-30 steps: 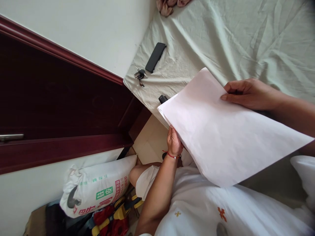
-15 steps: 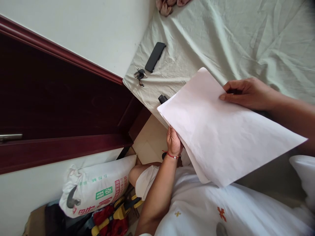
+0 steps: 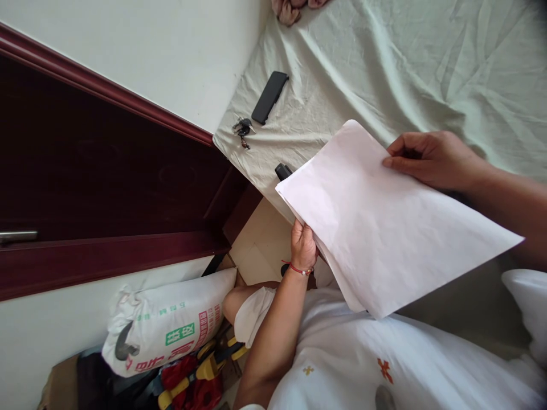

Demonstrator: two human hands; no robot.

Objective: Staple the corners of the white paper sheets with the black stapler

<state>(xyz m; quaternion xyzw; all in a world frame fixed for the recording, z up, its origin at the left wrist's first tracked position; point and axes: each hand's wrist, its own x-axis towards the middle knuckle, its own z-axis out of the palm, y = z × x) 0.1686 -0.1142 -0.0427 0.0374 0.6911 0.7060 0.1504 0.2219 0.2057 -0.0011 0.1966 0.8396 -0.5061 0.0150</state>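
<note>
Several white paper sheets [image 3: 401,228], loosely stacked, are held up between my two hands over my lap and the bed's edge. My left hand [image 3: 303,247], with a red cord bracelet on its wrist, grips their near-left edge; its fingers are partly hidden beneath. At the far right edge, my right hand [image 3: 427,156] pinches the paper between thumb and fingers. The lower sheets peek out along the left side. A black object [image 3: 282,171] shows just beyond the paper's left corner, mostly covered by it.
On the pale green bedsheet [image 3: 333,74] lie a black flat case-like object [image 3: 270,98] and a bunch of keys [image 3: 243,128]. A dark red door [image 3: 106,154] stands at left. Below it rest a stuffed white sack [image 3: 171,319] and yellow-and-black tools [image 3: 207,367].
The paper's right and lower corners have shifted slightly left and up. My right hand has moved up a little, still pinching the edge; my left hand keeps its grip.
</note>
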